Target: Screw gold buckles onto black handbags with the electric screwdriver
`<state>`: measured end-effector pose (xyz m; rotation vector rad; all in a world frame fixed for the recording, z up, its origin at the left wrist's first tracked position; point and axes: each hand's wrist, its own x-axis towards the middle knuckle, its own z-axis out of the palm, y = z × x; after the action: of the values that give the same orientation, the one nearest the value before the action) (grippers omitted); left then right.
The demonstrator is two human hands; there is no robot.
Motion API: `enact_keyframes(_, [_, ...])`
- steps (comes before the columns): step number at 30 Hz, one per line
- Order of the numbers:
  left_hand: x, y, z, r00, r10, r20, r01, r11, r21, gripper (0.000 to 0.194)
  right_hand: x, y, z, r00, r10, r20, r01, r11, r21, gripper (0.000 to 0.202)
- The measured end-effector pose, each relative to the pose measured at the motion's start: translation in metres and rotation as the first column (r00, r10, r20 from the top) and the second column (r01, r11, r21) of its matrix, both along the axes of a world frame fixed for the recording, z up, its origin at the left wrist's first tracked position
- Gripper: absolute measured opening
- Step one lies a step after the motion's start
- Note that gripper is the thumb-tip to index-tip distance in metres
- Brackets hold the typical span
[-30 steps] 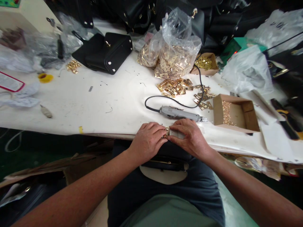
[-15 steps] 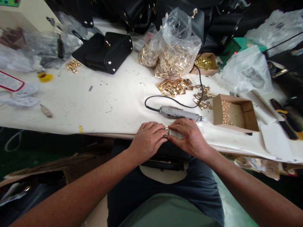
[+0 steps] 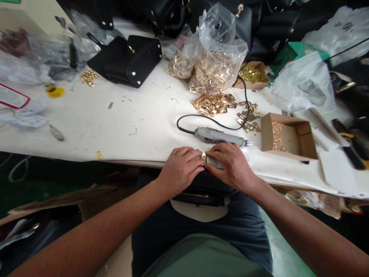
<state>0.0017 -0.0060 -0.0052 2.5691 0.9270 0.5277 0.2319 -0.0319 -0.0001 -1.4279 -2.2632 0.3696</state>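
A small gold metal plate with holes [image 3: 203, 158] lies between my two hands, at the table's front edge. My left hand [image 3: 182, 167] is closed on its left side, with fingertips and thumb pressed to it. From the other side my right hand [image 3: 230, 164] pinches the plate between thumb and forefinger. Beneath the right fingers shows a pale strip [image 3: 215, 162]; what it belongs to is hidden. A black handbag with a pale rounded flap [image 3: 198, 211] rests on my lap under the hands. Just beyond them lies a grey electric screwdriver [image 3: 217, 136], its bit pointing right.
An open cardboard box [image 3: 294, 136] with small copper-coloured screws stands right of the screwdriver. Loose gold plates [image 3: 211, 104] lie before a clear bag of more plates [image 3: 213, 73]. A black handbag [image 3: 129, 61] lies back left. The screwdriver's cable [image 3: 213, 118] loops across the table.
The camera view has shifted slightly. Both hands stay closed at the gold plate, which looks slightly turned and more exposed between the fingertips.
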Motion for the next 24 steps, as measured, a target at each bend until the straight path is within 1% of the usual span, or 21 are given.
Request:
enact_keyframes(5, [0.0,0.002,-0.001,1.0,-0.005,0.015,0.004,1.0,0.009,0.018,0.0,0.001,0.007,0.999,0.032,0.038,-0.032,0.999,-0.011,0.025])
enact_keyframes(10, [0.0,0.002,-0.001,1.0,-0.01,0.019,0.01,1.0,0.0,0.019,-0.001,0.004,0.015,0.989,0.068,0.13,-0.066,0.998,-0.021,0.022])
enact_keyframes(14, [0.001,0.001,-0.001,1.0,0.008,0.029,-0.007,1.0,-0.019,0.018,-0.001,0.006,0.015,0.98,0.091,0.178,-0.093,0.996,0.003,0.02])
enact_keyframes(18, [0.001,0.001,-0.002,0.999,0.02,0.048,-0.017,0.999,-0.051,0.017,-0.001,0.006,0.015,0.977,0.096,0.188,-0.102,0.994,0.025,0.02])
enact_keyframes(24, [0.0,0.002,-0.003,0.996,0.029,0.082,-0.022,0.996,-0.09,0.014,-0.003,0.01,0.019,0.971,0.137,0.197,-0.153,0.986,0.066,0.019])
